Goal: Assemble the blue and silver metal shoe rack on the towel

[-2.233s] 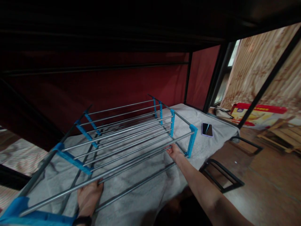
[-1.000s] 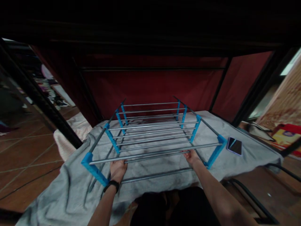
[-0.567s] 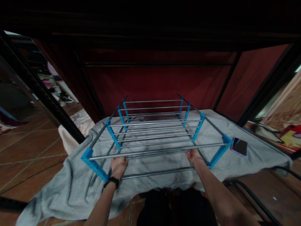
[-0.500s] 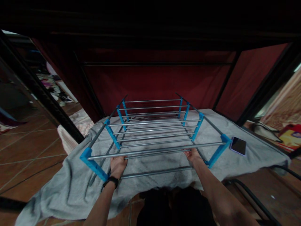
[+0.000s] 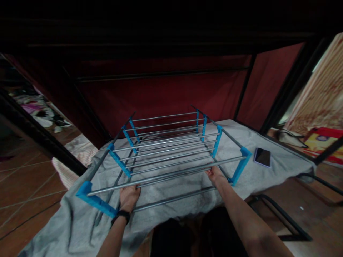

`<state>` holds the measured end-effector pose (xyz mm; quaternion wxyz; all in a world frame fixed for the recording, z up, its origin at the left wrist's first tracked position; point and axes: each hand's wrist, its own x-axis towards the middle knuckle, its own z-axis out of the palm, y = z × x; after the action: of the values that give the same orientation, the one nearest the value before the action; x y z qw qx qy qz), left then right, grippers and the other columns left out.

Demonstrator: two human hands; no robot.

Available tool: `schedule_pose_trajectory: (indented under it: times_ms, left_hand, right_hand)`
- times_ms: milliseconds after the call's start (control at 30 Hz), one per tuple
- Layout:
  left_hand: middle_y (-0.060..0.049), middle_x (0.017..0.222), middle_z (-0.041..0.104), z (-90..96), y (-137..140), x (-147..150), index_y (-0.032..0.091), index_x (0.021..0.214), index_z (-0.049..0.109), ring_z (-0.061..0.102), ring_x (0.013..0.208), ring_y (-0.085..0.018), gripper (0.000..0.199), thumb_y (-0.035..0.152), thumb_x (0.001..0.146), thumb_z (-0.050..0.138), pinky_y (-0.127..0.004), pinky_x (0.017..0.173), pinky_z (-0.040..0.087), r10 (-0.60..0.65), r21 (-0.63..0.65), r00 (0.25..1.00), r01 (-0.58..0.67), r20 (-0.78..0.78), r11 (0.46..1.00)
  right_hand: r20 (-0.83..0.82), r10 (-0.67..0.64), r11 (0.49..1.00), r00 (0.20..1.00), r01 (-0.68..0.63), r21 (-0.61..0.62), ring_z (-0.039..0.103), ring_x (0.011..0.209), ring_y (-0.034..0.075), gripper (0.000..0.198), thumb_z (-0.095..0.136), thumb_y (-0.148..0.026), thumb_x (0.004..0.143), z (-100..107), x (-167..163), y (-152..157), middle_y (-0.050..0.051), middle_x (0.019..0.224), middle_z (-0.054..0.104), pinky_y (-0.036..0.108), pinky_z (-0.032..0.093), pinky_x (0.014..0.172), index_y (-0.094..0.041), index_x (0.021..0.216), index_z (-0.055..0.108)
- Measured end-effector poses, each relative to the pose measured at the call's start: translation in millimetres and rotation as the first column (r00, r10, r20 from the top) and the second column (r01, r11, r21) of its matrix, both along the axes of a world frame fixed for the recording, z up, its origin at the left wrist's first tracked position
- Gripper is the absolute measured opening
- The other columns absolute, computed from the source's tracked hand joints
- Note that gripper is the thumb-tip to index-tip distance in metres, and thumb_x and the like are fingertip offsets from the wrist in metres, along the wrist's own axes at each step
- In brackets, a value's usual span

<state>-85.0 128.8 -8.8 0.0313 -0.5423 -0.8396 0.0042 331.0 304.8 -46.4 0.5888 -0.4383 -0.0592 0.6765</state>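
A rack of grey metal tubes (image 5: pixel 171 193) joined by blue plastic brackets (image 5: pixel 239 166) lies on a grey blanket. My left hand (image 5: pixel 129 197), with a black band on the wrist, is closed around one end of a metal tube (image 5: pixel 160 181) just below the rack's front upper tube. My right hand (image 5: pixel 214 175) grips the same tube farther right, its fingertips partly hidden behind the upper tube. Both hands reach inside the front of the frame, between its upper and lower tubes.
The grey blanket (image 5: pixel 235 134) carries a phone (image 5: pixel 262 157) right of the rack. Dark red panels (image 5: pixel 160 96) stand behind, under a dark overhead frame. Black metal legs (image 5: pixel 284 214) are at lower right. A striped cloth (image 5: pixel 69 157) lies left on the tiled floor.
My view has turned slightly, so the rack and phone appear farther left and the rack looks more slanted. Both hands keep their hold on the tube.
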Motion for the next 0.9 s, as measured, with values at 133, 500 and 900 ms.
schedule_pose_trajectory:
  times_ms: [133, 500, 900]
  left_hand:
    - [-0.014, 0.103, 0.075, -2.8, 0.0, -1.4, 0.018, 0.107, 0.071, 0.065, 0.108, -0.028, 0.041, 0.034, 0.095, 0.035, -0.043, 0.105, 0.031, -0.012, 0.011, 1.0, 0.012, 0.005, 1.0]
    - [-0.015, 0.104, 0.075, 3.6, -6.3, 4.2, 0.018, 0.105, 0.071, 0.063, 0.108, -0.028, 0.038, 0.033, 0.094, 0.038, -0.041, 0.101, 0.031, -0.032, 0.043, 0.999, 0.031, 0.029, 0.999]
    - [-0.015, 0.102, 0.075, 5.4, -2.7, 5.0, 0.018, 0.107, 0.071, 0.064, 0.107, -0.03, 0.04, 0.033, 0.094, 0.035, -0.043, 0.102, 0.031, -0.025, 0.025, 0.999, 0.024, 0.038, 0.999]
  right_hand:
    - [0.006, -0.015, 1.0, 1.0, 0.015, 0.0, 0.058, 0.046, 0.011, 0.02, 0.057, -0.014, 0.088, -0.3, 0.9, 0.1, -0.007, 0.048, 0.054, 0.023, 0.058, 0.057, -0.022, 0.071, 0.052]
    - [-0.005, 0.015, 1.0, 1.0, -0.015, 0.011, 0.058, 0.05, 0.013, 0.02, 0.043, -0.015, 0.088, 11.6, 2.5, -9.2, -0.005, 0.052, 0.056, 0.027, 0.059, 0.062, -0.023, 0.07, 0.049]
    - [-0.02, 0.024, 0.999, 1.0, -0.023, 0.049, 0.056, 0.052, 0.013, 0.019, 0.054, -0.016, 0.084, 14.1, 4.2, -10.2, -0.006, 0.051, 0.054, 0.027, 0.058, 0.068, -0.023, 0.067, 0.051]
